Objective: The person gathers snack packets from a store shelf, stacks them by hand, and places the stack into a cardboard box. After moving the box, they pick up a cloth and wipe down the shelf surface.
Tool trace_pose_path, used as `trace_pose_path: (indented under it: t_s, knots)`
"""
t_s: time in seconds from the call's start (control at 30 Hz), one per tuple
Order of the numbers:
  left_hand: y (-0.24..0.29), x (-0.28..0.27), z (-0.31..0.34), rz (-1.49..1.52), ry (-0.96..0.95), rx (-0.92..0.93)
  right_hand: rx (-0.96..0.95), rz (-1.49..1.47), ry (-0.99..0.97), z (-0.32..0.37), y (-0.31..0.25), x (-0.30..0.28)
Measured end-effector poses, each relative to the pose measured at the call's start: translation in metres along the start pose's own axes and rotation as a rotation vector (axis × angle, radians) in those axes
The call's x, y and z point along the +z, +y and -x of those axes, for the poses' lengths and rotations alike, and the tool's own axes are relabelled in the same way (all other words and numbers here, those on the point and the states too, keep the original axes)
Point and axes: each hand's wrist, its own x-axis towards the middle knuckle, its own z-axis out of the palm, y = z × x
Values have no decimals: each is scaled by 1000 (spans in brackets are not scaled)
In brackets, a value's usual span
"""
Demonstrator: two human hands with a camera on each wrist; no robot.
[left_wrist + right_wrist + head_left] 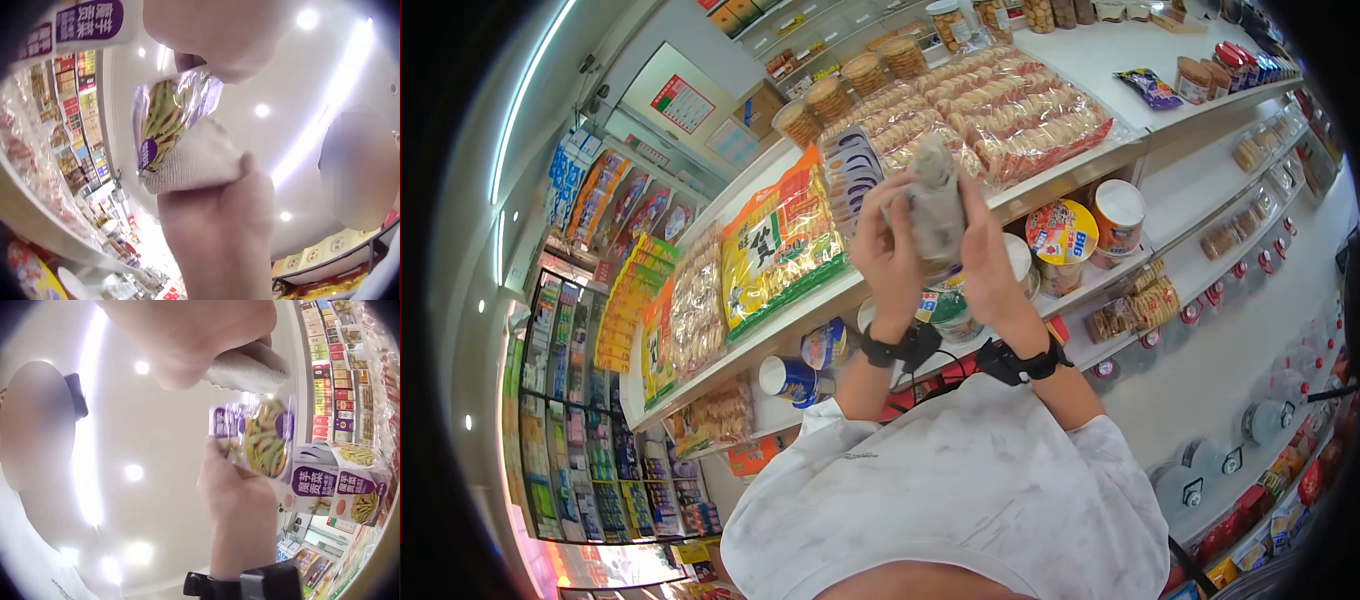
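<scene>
Both hands are raised together over the front edge of a shelf. My left hand (pixel 887 250) pinches a glossy snack packet (pixel 267 440), white and purple with a picture of green strips, by its edge in the right wrist view. A greyish-white cloth (pixel 937 195) is gripped in my right hand (pixel 997 270), fingers curled into it. In the left wrist view the cloth lies against the packet's face and covers part of it. From the head view the cloth hides most of the packet.
Display boxes (pixel 315 484) with the same purple print stand just behind the hands. Bagged crackers (pixel 1025 115) and a large yellow bag (pixel 785 240) line the top shelf (pixel 1160 135). Instant noodle tubs (pixel 1060 235) sit on the shelf below.
</scene>
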Motion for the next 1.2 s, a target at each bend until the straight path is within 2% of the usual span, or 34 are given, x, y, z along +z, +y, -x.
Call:
trace_pose_path:
  t_s: [0.07, 0.1, 0.2, 0.3, 0.4, 0.5, 0.6, 0.63, 0.73, 0.77, 0.8, 0.83, 0.87, 0.93, 1.0, 1.03, 1.1, 1.2]
  knots:
    - [0, 13, -1, 80, 58, 237, 106, -155, -19, 2, -1, 7]
    - [5, 9, 1, 18, 37, 192, 310, -129, -72, -2, -7, 2]
    - [11, 12, 0, 204, 86, 83, 269, 113, -104, 4, 10, 7]
    - [6, 1, -1, 283, 34, -33, 285, 117, -139, 2, 18, 8]
    - [2, -10, -1, 321, 6, -196, 394, 242, -175, 8, 17, 10]
    - [0, -14, -2, 357, 11, -189, 474, 136, -212, 13, 16, 10]
    - [-14, -35, -21, 439, 203, -241, 316, 155, -306, 34, 15, 11]
    - [-13, -41, -28, 504, 206, -273, 315, 138, -309, 39, 14, 12]
    - [-5, -36, -27, 416, 253, -230, 330, 105, -317, 41, 14, 12]
    - [-7, -41, -23, 458, 205, -226, 344, 110, -316, 34, 12, 3]
    - [-2, -38, -23, 361, 209, -134, 361, 117, -313, 27, 9, -6]
    - [7, -31, -23, 262, 209, -49, 366, 243, -311, 19, 0, -14]
    - [14, -27, -22, 165, 204, 36, 277, 304, -307, 14, 1, -16]
    - [20, -22, -9, 273, 41, -41, 100, 427, -297, 9, 3, -21]
    - [21, -9, 4, 369, -72, -59, -14, 502, -360, 18, 10, -18]
    - [18, -9, 6, 469, -105, -126, -79, 534, -393, 20, 12, -15]
    - [7, -12, 7, 667, -177, -246, -53, 475, -417, 25, 6, -5]
    - [4, -16, 4, 850, -233, -295, -92, 405, -511, 29, -1, 9]
